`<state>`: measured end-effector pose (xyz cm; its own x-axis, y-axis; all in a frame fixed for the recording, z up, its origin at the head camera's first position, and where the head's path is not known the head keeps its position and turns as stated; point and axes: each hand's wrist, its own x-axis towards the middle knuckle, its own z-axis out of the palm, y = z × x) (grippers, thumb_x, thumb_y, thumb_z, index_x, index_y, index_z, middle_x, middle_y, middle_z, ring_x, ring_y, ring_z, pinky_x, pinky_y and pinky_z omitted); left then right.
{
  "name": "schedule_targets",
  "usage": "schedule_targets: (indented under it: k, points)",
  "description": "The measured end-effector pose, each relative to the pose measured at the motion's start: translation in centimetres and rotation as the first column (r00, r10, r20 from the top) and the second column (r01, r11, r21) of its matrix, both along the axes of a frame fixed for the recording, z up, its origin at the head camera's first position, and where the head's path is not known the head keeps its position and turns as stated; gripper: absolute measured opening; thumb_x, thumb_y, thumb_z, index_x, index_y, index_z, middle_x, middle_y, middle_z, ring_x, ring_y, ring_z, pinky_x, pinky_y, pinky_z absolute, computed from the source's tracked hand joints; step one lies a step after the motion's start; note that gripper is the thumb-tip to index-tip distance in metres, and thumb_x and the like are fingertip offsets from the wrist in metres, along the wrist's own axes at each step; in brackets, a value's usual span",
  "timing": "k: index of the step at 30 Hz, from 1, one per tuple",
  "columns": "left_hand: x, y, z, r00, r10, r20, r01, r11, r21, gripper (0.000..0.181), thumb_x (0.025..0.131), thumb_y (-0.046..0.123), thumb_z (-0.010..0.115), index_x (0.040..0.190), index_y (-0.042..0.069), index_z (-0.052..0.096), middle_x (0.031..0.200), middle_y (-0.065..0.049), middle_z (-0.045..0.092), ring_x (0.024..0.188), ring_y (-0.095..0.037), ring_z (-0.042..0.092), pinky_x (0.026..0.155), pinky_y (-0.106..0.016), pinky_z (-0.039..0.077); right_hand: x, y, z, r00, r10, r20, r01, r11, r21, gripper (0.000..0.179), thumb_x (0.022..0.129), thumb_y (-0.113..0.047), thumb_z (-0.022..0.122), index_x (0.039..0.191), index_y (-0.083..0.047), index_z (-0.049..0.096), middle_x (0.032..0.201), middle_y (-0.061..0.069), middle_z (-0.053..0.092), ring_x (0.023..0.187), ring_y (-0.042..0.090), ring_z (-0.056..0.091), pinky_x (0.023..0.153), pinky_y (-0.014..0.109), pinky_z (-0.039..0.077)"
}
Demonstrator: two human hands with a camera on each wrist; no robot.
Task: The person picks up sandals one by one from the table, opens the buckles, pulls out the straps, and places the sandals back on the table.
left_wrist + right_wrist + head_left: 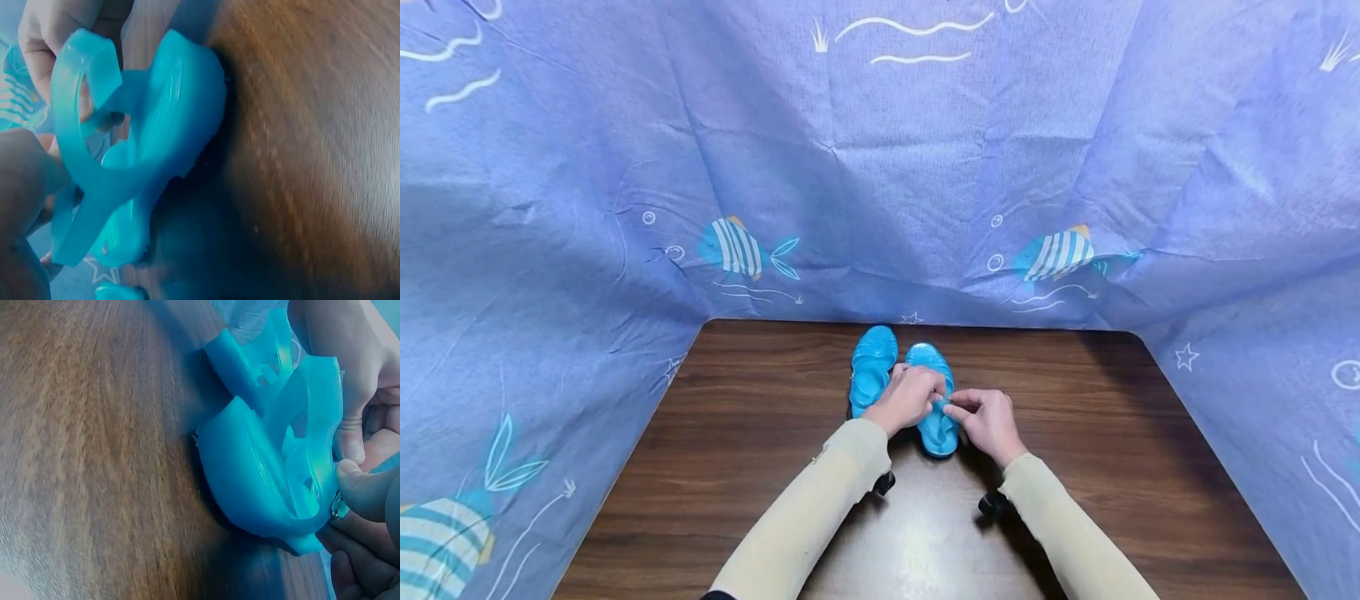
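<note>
Two blue jelly sandals lie side by side on the table, toes toward the back. My left hand point(910, 396) reaches over the right-hand sandal point(938, 437) and pinches its strap point(69, 100). Close beside it, my right hand point(988, 421) pinches the strap's side between thumb and fingers, where a small metal buckle point(337, 506) shows in the right wrist view. The strap stands raised above the sole. To the left rests the other sandal point(872, 375), untouched by the right hand; the left wrist passes near its heel. Fingertips partly cover the buckle.
The dark wood-grain table point(760, 467) extends to both sides and in front of the sandals. Behind and beside it hangs a blue cloth point(895, 208) printed with fish, meeting the table's back edge close to the sandals' toes.
</note>
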<state>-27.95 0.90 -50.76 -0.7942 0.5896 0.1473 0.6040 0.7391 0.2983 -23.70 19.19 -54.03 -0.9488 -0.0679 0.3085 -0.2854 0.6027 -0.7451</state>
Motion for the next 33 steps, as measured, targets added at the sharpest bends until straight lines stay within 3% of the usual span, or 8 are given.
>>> schedule_targets:
  k: [5,8,13,19,29,33]
  points:
    - [-0.19,-0.29,0.22,0.999,-0.032,0.028,0.033,0.999,-0.030,0.011,0.102,0.025,0.071,0.106,0.028,0.080,0.104,0.014,0.077,0.104,-0.013,0.070,0.114,-0.054,0.037,0.00,0.03,0.04,1.000,0.004,0.002,-0.004,1.000,0.008,0.013,0.088,-0.018,0.087,0.099,-0.010,0.085,0.090,0.002,0.081,0.085,0.019,0.078,0.072,0.033,0.062]
    - [-0.19,-0.08,0.43,0.998,-0.054,0.011,0.055,0.996,-0.066,0.014,0.103,0.024,0.071,0.108,0.029,0.082,0.106,0.015,0.077,0.105,-0.012,0.070,0.115,-0.056,0.036,0.02,0.04,0.10,1.000,0.008,0.003,-0.009,1.000,0.018,0.013,0.089,-0.018,0.087,0.099,-0.010,0.085,0.090,0.001,0.081,0.083,0.018,0.078,0.070,0.031,0.062]
    - [-0.13,0.05,0.74,0.996,-0.076,-0.049,0.071,0.993,-0.094,0.014,0.102,0.022,0.071,0.095,0.028,0.081,0.089,0.015,0.075,0.094,-0.012,0.070,0.114,-0.058,0.038,-0.07,0.02,0.10,1.000,0.014,-0.026,-0.013,0.999,0.035,0.013,0.089,-0.019,0.087,0.099,-0.010,0.085,0.089,0.000,0.081,0.084,0.017,0.077,0.072,0.032,0.062]
    - [0.00,-0.13,1.01,0.992,-0.104,-0.074,0.098,0.992,-0.080,0.025,0.101,0.019,0.070,0.077,0.026,0.072,0.069,0.015,0.061,0.078,-0.010,0.062,0.112,-0.056,0.040,-0.11,-0.02,0.13,0.999,0.000,-0.050,0.003,0.998,0.059,0.013,0.089,-0.020,0.087,0.098,-0.011,0.086,0.089,-0.001,0.081,0.083,0.016,0.077,0.072,0.033,0.061]
    - [-0.56,-0.38,0.86,0.992,-0.102,-0.071,0.099,0.994,-0.049,0.044,0.099,0.006,0.064,0.061,0.022,0.048,0.057,0.008,0.035,0.060,-0.011,0.042,0.110,-0.054,0.041,-0.20,-0.11,0.22,1.000,-0.005,-0.017,0.006,0.998,0.064,0.015,0.089,-0.021,0.087,0.099,-0.011,0.085,0.091,0.000,0.081,0.085,0.017,0.077,0.076,0.037,0.062]
    - [-0.65,-0.42,0.76,0.992,-0.106,-0.067,0.102,0.992,-0.068,0.040,0.100,0.008,0.063,0.064,0.021,0.055,0.058,0.008,0.040,0.061,-0.011,0.044,0.110,-0.054,0.040,-0.17,-0.18,0.01,0.999,-0.009,-0.050,0.012,0.997,0.073,0.013,0.087,-0.019,0.088,0.096,-0.011,0.086,0.089,0.000,0.081,0.083,0.018,0.077,0.073,0.036,0.060]
